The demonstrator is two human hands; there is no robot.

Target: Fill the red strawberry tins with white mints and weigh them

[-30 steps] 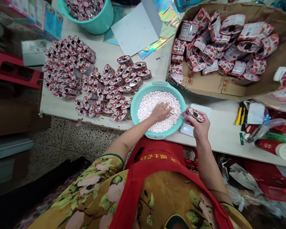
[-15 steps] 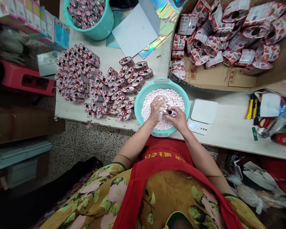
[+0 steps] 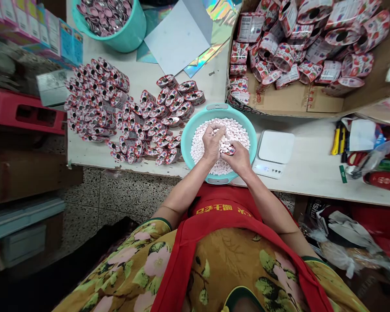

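Observation:
A turquoise basin [image 3: 187, 147] stands at the table's front edge, full of small pale pink candies [image 3: 237, 128]. Over it, my left hand [image 3: 212, 142] is cupped closed around a handful of the candies. My right hand [image 3: 238, 159] grips a small printed container [image 3: 228, 151] just above the candies. Candies lie heaped over this container's opening, right beside my left fingers. To the left of the basin, several upright containers [image 3: 156, 125] of the same print stand in tight rows with round holes on top.
A white digital scale [image 3: 275, 147] sits right of the basin. Behind it a cardboard box [image 3: 279, 102] holds many printed containers lying loose. A turquoise bucket [image 3: 130, 32] of round pink and silver lids stands at the back left, near white sheets [image 3: 178, 37]. Yellow cutters [image 3: 336, 139] lie far right.
My left hand has tilted and come closer to my right hand. Candies now cover the container's dark opening, which showed before. The whole view has shifted slightly.

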